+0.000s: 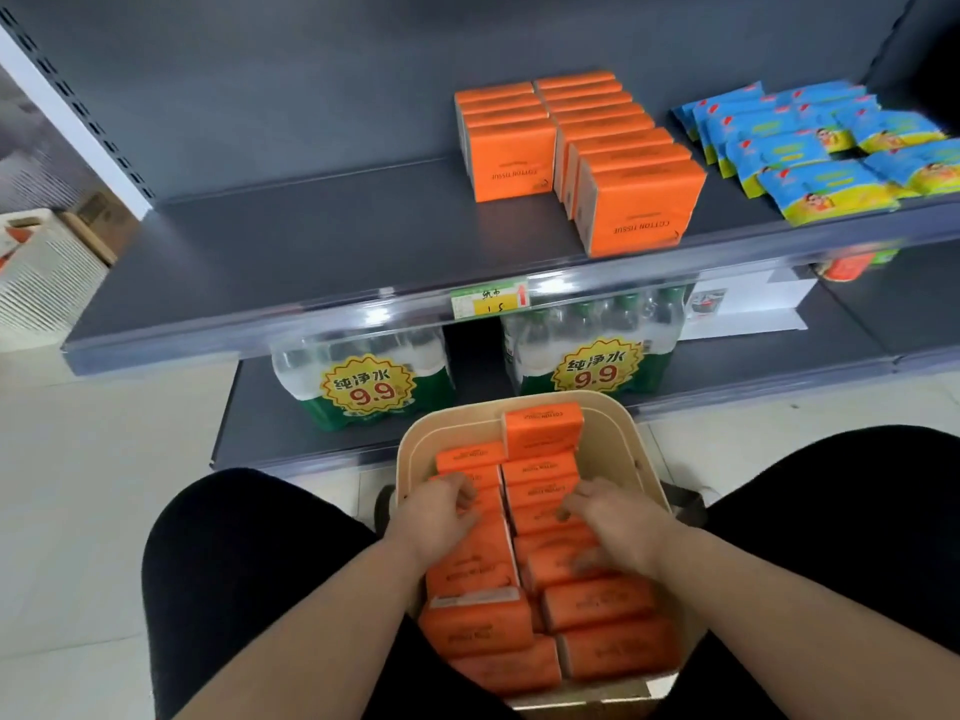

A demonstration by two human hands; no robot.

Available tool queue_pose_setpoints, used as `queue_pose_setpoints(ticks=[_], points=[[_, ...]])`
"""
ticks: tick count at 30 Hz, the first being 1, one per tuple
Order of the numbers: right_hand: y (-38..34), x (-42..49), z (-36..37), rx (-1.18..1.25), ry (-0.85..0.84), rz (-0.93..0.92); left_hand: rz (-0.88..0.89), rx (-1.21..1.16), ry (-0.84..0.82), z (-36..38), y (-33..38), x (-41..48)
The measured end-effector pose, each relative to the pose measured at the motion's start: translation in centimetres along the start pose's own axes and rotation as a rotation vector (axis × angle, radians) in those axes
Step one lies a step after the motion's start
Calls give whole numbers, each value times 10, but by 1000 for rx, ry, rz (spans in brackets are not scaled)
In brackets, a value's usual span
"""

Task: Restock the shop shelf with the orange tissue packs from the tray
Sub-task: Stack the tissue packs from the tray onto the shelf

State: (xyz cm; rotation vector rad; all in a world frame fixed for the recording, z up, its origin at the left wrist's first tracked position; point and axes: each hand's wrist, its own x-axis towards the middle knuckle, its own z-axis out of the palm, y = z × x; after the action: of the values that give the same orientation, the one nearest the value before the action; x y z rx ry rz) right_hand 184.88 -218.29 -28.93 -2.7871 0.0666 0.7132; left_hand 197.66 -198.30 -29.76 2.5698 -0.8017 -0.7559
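Observation:
A beige tray sits between my knees, filled with several orange tissue packs in two columns. My left hand reaches into the left column, its fingers curled over the top edge of a pack there. My right hand lies on the right column with fingers curled around a pack. On the grey shelf above stand two rows of orange tissue packs, upright, toward the right of centre.
Blue and yellow wipe packets fill the shelf's right end. Bare shelf space lies left of the orange rows. Shrink-wrapped water bottle packs stand on the lower shelf behind the tray. A white slatted crate sits at far left.

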Motion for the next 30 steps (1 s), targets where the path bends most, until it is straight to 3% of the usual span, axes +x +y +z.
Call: queue_pose_setpoints(ticks=[6,9,11,13,15,20,23,26,30], points=[[2,8,7,-5,66,49,54,-23,-164,2,7,-6],[1,9,9,-49,8,50,81,-117,-387,-2,10,-13],[1,10,11,-123,-7,43,77,12,-529,-1,10,-19],[0,11,12,-154,0,42,118,210,-570,1,7,-23],[-3,9,10,-169,29,38,129,219,-563,5,2,-24],[-8,3,1,-94,141,65,16,-55,-458,-4,2,-20],[-9,-2,-3,-69,152,92,101,138,-492,-6,4,-23],[-11,-8,-11,-69,180,109,184,401,-423,-2,5,-23],[-8,-12,-31,-5,300,100,121,297,-278,-24,14,-22]])
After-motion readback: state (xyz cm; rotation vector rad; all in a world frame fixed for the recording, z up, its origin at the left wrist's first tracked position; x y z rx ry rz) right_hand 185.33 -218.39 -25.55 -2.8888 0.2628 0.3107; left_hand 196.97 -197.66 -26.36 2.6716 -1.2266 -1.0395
